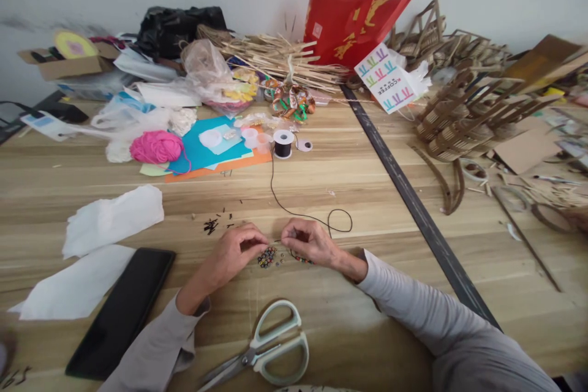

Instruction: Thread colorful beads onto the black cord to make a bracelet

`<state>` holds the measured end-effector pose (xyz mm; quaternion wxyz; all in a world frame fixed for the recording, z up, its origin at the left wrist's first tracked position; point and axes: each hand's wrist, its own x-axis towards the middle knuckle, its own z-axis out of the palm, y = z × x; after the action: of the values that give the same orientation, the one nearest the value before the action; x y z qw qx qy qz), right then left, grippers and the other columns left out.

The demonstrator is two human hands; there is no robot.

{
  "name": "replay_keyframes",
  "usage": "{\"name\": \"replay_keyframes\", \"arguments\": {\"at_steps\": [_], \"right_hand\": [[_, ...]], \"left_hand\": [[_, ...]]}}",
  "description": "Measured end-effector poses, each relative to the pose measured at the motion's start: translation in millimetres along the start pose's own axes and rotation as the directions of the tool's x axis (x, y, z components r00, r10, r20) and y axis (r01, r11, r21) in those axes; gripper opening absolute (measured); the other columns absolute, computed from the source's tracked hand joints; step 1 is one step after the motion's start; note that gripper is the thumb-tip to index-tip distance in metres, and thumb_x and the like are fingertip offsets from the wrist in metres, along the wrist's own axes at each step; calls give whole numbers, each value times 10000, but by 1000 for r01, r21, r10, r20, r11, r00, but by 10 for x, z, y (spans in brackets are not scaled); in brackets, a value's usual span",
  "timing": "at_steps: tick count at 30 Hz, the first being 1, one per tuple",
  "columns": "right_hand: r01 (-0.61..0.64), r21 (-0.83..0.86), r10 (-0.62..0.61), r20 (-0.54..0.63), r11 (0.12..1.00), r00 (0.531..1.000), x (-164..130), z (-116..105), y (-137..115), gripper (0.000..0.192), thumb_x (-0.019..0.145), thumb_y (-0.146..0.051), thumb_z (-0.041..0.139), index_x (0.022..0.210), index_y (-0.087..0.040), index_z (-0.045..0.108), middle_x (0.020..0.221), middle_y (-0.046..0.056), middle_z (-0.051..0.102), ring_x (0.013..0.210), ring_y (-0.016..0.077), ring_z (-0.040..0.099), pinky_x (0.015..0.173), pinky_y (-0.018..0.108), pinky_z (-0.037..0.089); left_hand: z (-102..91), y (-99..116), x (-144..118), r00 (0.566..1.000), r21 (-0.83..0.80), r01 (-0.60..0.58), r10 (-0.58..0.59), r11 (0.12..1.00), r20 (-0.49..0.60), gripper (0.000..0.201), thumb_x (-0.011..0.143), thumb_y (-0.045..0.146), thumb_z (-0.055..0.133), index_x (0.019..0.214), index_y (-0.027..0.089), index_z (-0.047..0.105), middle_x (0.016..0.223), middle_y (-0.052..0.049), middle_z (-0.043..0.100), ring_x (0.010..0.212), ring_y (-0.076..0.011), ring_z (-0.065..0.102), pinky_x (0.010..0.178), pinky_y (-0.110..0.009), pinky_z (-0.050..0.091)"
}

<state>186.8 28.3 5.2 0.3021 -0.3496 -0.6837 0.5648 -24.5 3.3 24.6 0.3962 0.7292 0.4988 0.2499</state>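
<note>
The left hand (236, 249) and right hand (309, 240) are pinching the black cord (294, 213) just beyond the scissors (266, 349); the fingers are closing on it. A few beads (303, 259) are sitting strung under the right hand; a loose bead pile (267, 256) is waiting between the hands, so the stringing seems early.

I see both forearms coming in from the bottom edge, grey sleeves pushed back from the wrists, converging near the middle. My left hand (236, 249) lies palm-down with fingers curled in a pinch; my right hand (309, 240) mirrors it, fingertips nearly meeting.

Craft workshop: yarn (156, 146), scissors (266, 348), cardboard scraps (463, 116).
</note>
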Motion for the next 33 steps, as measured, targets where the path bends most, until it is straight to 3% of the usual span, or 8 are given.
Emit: {"name": "replay_keyframes", "arguments": {"at_steps": [5,10,25,33], "right_hand": [[-16,5,16,20,1000,1000,10,-1,4,202,818,-323,585,771,-126,594,620,-12,510,530,74,430,484,186,345],[-13,30,12,29,999,999,20,3,19,192,816,-314,581,765,-129,583,606,-21,493,536,74,426,492,186,345],[4,24,-5,52,1000,999,34,-13,4,172,821,-293,569,753,-134,572,610,-25,486,539,73,419,500,185,351],[-1,28,-1,55,1000,999,37,-7,26,137,805,-258,587,774,-124,594,614,-27,488,532,67,414,491,180,337]], "left_hand": [[-65,-6,-63,990,115,74,-87,991,115,144,700,197,662,842,179,681,764,-21,614,692,-167,573,652,-270,442],[-49,24,-102,988,225,8,-43,974,148,287,667,176,665,951,195,638,858,-29,624,804,-207,570,744,-308,430],[33,-19,-32,994,209,-15,-9,978,113,113,710,154,660,812,194,687,726,-27,622,700,-182,566,645,-279,430],[49,18,-7,995,183,30,-47,983,92,149,688,165,698,836,154,686,721,-32,623,688,-174,579,650,-276,454]]}}
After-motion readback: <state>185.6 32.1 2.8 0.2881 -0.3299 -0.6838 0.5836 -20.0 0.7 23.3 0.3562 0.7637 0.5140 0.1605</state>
